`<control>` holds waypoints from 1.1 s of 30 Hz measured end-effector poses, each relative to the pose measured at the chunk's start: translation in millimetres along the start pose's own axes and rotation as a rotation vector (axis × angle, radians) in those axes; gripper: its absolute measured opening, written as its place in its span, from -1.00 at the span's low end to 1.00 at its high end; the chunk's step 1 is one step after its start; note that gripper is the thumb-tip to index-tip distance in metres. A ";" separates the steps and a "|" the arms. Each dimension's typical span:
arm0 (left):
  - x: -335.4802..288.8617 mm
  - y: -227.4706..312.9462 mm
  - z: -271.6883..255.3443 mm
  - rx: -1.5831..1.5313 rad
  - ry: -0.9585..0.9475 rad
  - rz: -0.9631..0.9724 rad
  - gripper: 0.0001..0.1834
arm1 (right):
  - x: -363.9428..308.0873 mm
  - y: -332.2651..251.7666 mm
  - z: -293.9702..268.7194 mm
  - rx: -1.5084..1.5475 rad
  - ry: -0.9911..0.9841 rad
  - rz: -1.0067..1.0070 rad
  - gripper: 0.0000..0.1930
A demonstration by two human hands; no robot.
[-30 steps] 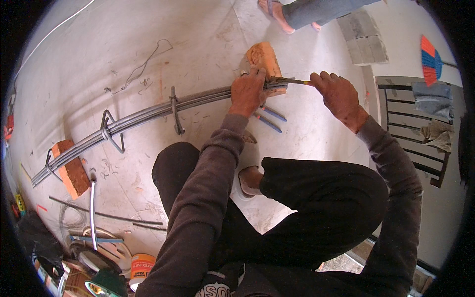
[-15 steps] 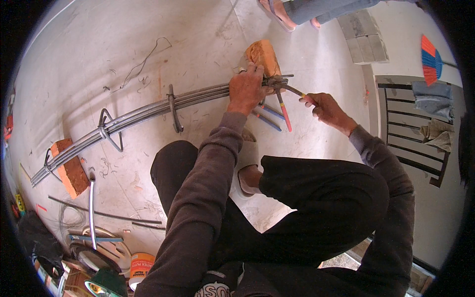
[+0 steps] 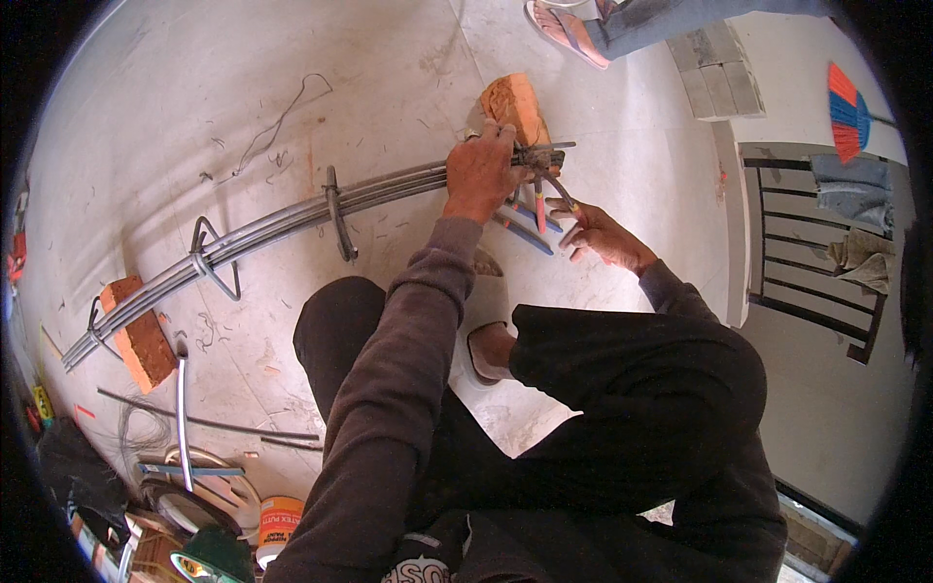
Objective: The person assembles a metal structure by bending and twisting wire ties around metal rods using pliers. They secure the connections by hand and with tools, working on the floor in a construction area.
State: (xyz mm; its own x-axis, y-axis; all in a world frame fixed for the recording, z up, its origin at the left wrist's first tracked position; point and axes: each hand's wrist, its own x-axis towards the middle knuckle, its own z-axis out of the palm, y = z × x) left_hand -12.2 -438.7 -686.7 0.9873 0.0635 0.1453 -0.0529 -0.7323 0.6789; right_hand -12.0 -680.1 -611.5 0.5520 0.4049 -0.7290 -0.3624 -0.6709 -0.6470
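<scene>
A long bundle of steel rods (image 3: 282, 219) with bent stirrups around it lies across the concrete floor, resting on two red bricks (image 3: 513, 105). My left hand (image 3: 483, 170) grips the bundle near the right-hand brick. My right hand (image 3: 593, 230) holds the red handles of a pincer tool (image 3: 546, 185) whose jaws sit at the rods beside my left hand. A second tool with blue handles (image 3: 525, 228) lies on the floor under my hands.
Another person's sandalled foot (image 3: 564, 29) stands at the top. The second brick (image 3: 136, 330) props the bundle's left end. Loose rods, wire coils and a small can (image 3: 279, 520) lie at lower left. A black metal gate (image 3: 816, 253) and a concrete block (image 3: 719, 73) are on the right.
My right hand has swung the pincer handles from level with the rods down toward me. My left hand stays on the bundle.
</scene>
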 end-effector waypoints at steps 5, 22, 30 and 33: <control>0.0 -0.1 -0.1 0.011 -0.022 -0.006 -0.25 | 15.1 13.1 14.2 -0.052 0.108 -0.155 -0.22; 3.9 6.8 -8.2 0.082 -0.087 -0.070 -0.17 | -11.0 12.4 7.6 0.384 -0.183 0.004 -0.36; 7.7 2.9 -11.4 0.020 -0.151 -0.012 -0.30 | -48.0 -22.8 1.9 0.428 -0.267 0.033 -0.27; 8.0 4.1 -9.0 -0.006 -0.151 -0.001 -0.33 | -57.4 -34.2 -10.5 0.304 -0.197 0.099 -0.29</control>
State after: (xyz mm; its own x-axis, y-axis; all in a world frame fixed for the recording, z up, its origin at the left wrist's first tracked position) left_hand -5.8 -435.1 -676.4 0.9986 -0.0386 0.0355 -0.0525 -0.7284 0.6831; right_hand -23.4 -686.9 -545.2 0.3588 0.4784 -0.8015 -0.6294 -0.5101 -0.5862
